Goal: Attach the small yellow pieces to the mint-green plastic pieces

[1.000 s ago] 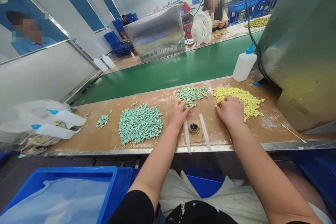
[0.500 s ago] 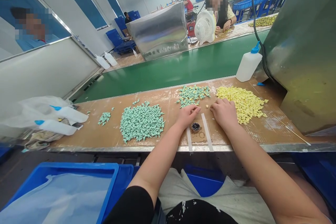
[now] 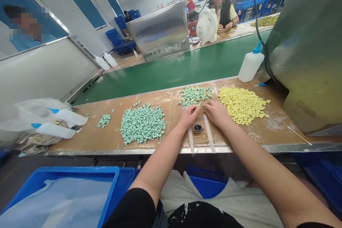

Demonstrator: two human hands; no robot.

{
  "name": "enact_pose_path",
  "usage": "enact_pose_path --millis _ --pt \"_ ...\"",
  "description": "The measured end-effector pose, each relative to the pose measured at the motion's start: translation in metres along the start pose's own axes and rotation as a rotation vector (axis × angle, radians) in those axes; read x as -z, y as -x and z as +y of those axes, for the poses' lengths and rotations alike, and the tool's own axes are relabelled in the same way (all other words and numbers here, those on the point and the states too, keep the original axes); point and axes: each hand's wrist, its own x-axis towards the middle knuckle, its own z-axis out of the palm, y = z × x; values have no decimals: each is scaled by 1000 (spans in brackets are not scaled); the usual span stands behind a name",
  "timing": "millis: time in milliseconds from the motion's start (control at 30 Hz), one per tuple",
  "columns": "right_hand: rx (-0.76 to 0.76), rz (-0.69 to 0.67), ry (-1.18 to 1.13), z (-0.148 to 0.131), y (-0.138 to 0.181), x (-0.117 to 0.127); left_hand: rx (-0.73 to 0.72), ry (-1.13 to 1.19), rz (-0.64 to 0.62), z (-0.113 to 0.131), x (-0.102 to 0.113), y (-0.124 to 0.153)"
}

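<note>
Green heap (image 3: 143, 124) lies left of your left hand (image 3: 188, 116), yellow heap (image 3: 243, 105) right of your right hand (image 3: 217, 113), mixed pile (image 3: 194, 94) just beyond both! Both hands curl close together; can't tell whether they grip anything. Dark-filled cup (image 3: 197, 128), just your side of them.

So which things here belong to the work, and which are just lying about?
Likely in use, around the left hand and right hand:
yellow pile
green pile
mixed green-and-yellow pile
dark-filled cup

Apparently lying about:
clear plastic bag
lying bottles
crumpled cloth
blue piece
</note>
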Motion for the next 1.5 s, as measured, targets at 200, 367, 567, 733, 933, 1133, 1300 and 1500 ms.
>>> enact_pose_path --millis 200,367,567,733,933,1133,1300,1500 --pt "-44 6 -46 7 -1 -7 6 41 -10 2 0 1" --pt "-77 3 -64 10 -2 -11 15 9 -17 2 0 1" --pt "47 109 -228 4 0 -6 15 -21 -71 4 1 1" --pt "125 195 -340 -2 4 2 9 40 -106 5 3 1" --pt "166 304 -458 -9 7 12 32 412 -184 10 8 1" --pt "106 209 -768 -13 8 24 52 510 -273 3 9 1" --pt "16 156 -907 -12 9 27 58 510 -316 -1 11 1" --pt "-17 113 -1052 -14 6 24 -21 479 -283 6 9 3"
